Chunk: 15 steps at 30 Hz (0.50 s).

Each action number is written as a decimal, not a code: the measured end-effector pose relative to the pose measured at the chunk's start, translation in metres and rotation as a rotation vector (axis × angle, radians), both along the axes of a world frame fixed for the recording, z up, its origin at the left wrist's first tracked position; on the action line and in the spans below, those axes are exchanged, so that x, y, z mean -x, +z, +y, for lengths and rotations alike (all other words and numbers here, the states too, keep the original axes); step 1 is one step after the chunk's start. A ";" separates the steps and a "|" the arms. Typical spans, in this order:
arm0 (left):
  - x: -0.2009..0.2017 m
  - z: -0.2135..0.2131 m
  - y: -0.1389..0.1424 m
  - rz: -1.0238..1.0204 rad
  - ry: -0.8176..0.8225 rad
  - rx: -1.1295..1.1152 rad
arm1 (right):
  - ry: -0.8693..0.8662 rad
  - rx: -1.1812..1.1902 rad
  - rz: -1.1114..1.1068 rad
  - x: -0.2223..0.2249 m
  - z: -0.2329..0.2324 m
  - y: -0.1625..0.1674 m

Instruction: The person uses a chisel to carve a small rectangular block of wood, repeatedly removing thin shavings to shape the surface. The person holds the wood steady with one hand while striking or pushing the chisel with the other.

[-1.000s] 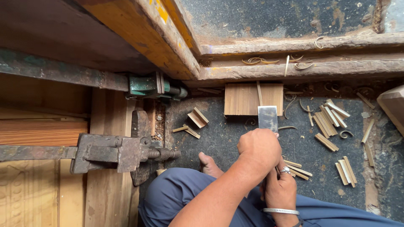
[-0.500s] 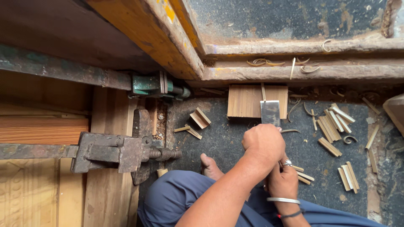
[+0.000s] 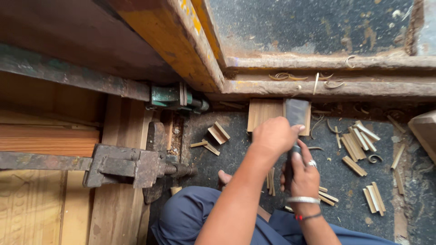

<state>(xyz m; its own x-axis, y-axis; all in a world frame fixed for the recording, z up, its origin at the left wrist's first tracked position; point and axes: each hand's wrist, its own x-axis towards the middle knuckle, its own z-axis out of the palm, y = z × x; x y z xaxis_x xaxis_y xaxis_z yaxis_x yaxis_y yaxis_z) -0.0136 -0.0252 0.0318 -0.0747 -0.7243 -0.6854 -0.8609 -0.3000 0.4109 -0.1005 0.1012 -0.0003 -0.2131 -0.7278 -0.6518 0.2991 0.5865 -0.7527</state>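
My left hand (image 3: 272, 136) is closed over the upper shaft of a wide flat chisel (image 3: 296, 112). Just below it, my right hand (image 3: 302, 177), with a ring and a wrist bangle, grips the chisel's handle. The grey blade points away from me and lies over the right part of a small pale wooden block (image 3: 262, 114). That block rests on the dark floor against a worn wooden sill (image 3: 363, 86). My bare toes (image 3: 225, 177) show beside my blue trouser knee (image 3: 190, 218).
Split wood slivers (image 3: 356, 145) and chips (image 3: 218, 134) litter the dark floor. A rusty iron clamp (image 3: 131, 165) and a green clamp head (image 3: 175, 96) hold planks (image 3: 45, 140) on the left. A yellow-edged beam (image 3: 181, 41) runs overhead.
Both hands have pushed the chisel away from me, so the blade now covers the right part of the wooden block. The view has shifted slightly.
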 end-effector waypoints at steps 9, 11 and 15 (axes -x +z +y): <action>0.004 -0.007 -0.023 0.097 0.262 0.483 | -0.269 -0.091 0.110 0.032 0.030 0.040; 0.006 -0.008 -0.031 0.082 0.278 0.511 | -0.269 -0.105 0.131 0.033 0.033 0.034; 0.003 -0.012 -0.035 0.023 0.291 0.423 | -0.233 -0.102 0.127 0.029 0.030 0.024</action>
<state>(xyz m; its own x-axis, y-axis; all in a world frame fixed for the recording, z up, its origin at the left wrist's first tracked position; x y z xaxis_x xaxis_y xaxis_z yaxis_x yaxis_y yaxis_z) -0.0164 -0.0377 -0.0027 0.1594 -0.9310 -0.3284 -0.7556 -0.3291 0.5663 -0.1293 0.1315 0.0235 -0.4516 -0.5817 -0.6765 0.3412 0.5880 -0.7333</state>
